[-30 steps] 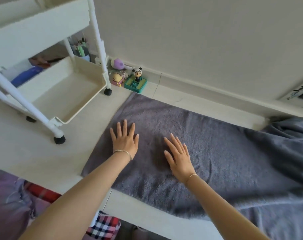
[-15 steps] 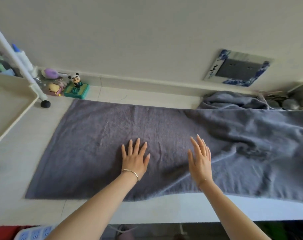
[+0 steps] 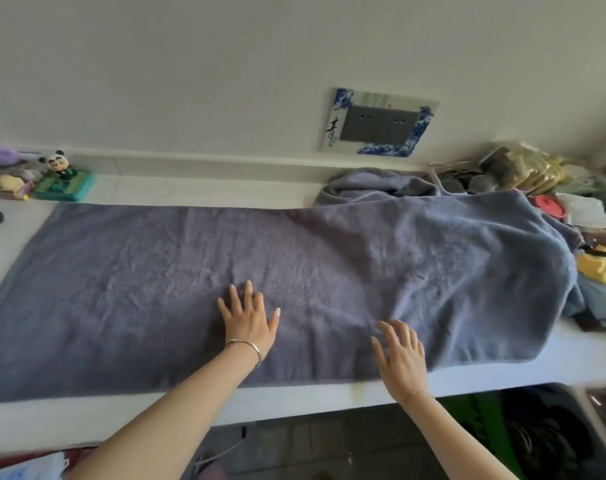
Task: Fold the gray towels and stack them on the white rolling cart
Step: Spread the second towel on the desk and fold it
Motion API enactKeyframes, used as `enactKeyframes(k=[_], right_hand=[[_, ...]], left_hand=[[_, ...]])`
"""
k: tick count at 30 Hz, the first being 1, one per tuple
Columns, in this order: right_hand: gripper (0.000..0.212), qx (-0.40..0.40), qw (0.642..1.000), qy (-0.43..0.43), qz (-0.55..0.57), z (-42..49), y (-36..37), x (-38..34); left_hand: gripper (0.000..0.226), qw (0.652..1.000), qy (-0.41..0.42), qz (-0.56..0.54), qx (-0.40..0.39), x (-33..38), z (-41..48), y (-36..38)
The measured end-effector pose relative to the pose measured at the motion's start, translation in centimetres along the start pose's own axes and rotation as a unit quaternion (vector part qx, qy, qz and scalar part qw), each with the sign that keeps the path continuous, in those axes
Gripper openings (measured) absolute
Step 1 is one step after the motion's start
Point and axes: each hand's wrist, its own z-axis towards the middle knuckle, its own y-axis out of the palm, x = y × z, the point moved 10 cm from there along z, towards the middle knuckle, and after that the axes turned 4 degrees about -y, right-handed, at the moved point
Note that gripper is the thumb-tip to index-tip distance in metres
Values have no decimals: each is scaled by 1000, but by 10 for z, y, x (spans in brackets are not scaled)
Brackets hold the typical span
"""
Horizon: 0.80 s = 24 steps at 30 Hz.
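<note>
Both hands lie flat, fingers spread and grasping nothing, on the long gray terry towel (image 3: 329, 271) spread across the white counter (image 3: 294, 400): left hand (image 3: 247, 322), right hand (image 3: 400, 358).

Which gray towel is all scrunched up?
The crumpled gray towel at the back right, bunched in a heap. The other one, the spread gray towel, lies flat along the white counter with the left hand resting on it.
</note>
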Motion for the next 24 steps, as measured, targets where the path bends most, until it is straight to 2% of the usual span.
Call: enactKeyframes(k=[3,6,8,9,11,14,17,19,21,22,24], right_hand=[[74,14,999,29,20,16,-22,30],[63,-33,998,51,-27,26,-18,70],[56,-83,993,68,-51,25,-6,106],[56,-100,991,70,-57,22,-2,123],[55,-106,992,52,-42,17,-3,142],[65,-56,998,3,11,21,-24,142],[59,-10,1000,28,2,32,-49,167],[54,-45,996,82,0,31,-45,199],[53,-76,992,101,2,29,-41,217],[52,-55,994,94,3,29,-47,224],[42,55,994,77,48,34,-80,231]], left_hand=[[73,999,37,-12,4,42,-15,9],[73,998,66,14,21,80,-26,25],[78,999,47,11,3,89,-28,39],[76,999,33,7,20,90,-29,42],[74,999,22,15,25,95,-27,42],[85,998,36,5,43,117,-24,30],[88,995,87,3,55,173,-23,25],[86,987,146,6,60,225,-27,24],[73,981,192,17,40,267,-34,32],[69,978,207,17,28,287,-37,36],[75,974,225,22,24,313,-39,40]])
